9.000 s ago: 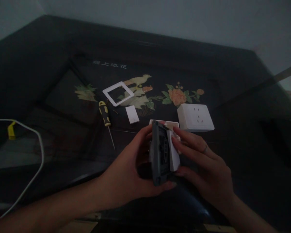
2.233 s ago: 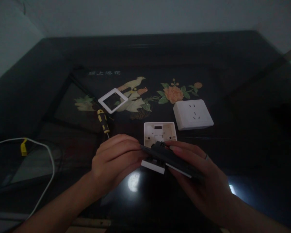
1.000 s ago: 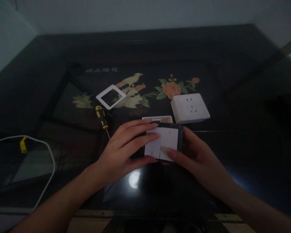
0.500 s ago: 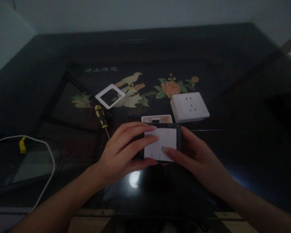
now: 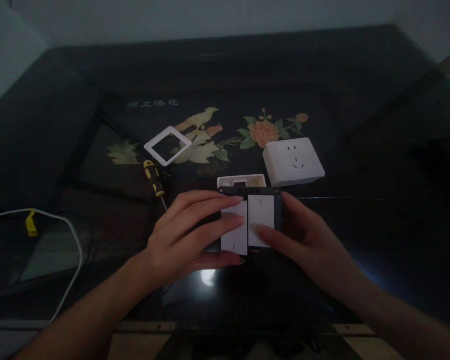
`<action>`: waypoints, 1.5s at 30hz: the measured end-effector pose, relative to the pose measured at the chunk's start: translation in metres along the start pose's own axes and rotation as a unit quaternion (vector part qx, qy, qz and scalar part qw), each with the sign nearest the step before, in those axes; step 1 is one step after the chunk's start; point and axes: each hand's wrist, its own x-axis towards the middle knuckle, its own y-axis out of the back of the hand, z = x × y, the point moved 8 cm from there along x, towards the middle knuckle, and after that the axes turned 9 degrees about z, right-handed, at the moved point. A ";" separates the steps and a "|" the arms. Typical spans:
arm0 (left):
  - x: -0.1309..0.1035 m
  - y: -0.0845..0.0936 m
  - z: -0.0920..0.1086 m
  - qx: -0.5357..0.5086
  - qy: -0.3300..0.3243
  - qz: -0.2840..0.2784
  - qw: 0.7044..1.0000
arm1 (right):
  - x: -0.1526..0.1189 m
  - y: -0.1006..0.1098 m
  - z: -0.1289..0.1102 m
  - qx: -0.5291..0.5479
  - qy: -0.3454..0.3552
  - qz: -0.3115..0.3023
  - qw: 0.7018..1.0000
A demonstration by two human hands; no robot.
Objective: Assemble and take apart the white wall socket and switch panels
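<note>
Over the table's near middle, a two-key wall switch (image 5: 279, 215) with a dark grey frame is held upright. My right hand (image 5: 303, 230) is closed around its right side, thumb pressed on the right white key (image 5: 262, 210). My left hand (image 5: 191, 230) pinches the left rocker key (image 5: 234, 240) by its top and bottom edges. That key sits a little lower than the right one and stands out from the frame. Behind the switch, an open white back box (image 5: 221, 181) lies partly hidden.
A white socket (image 5: 295, 160) on its box lies right of the back box. A white cover frame (image 5: 167, 161) and a yellow-black screwdriver (image 5: 153, 177) lie to the left. A white cable (image 5: 80, 250) with a yellow tag (image 5: 31, 225) curves at far left. The dark table (image 5: 378, 150) is glossy.
The left key has shifted down and away from the frame under my left fingers; before, both keys were level. A gap now shows between them. The view has tilted slightly.
</note>
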 end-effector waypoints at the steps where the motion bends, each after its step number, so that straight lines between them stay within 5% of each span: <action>1: 0.000 0.000 -0.001 -0.003 0.003 0.004 1.000 | 0.000 0.001 -0.001 -0.002 0.003 0.004 1.000; 6: -0.004 0.001 -0.010 -0.058 0.043 0.049 0.996 | -0.001 0.001 -0.002 -0.006 0.006 0.006 1.000; 12: -0.015 0.001 -0.029 -0.227 0.129 0.126 0.957 | -0.002 0.001 -0.003 0.015 0.002 0.003 1.000; 33: -0.006 -0.004 -0.012 -0.042 0.030 0.032 0.998 | -0.003 -0.001 -0.003 0.021 0.006 0.003 1.000; 45: -0.005 -0.007 -0.010 -0.058 -0.003 0.024 0.998 | -0.003 -0.001 -0.002 -0.008 0.001 0.001 1.000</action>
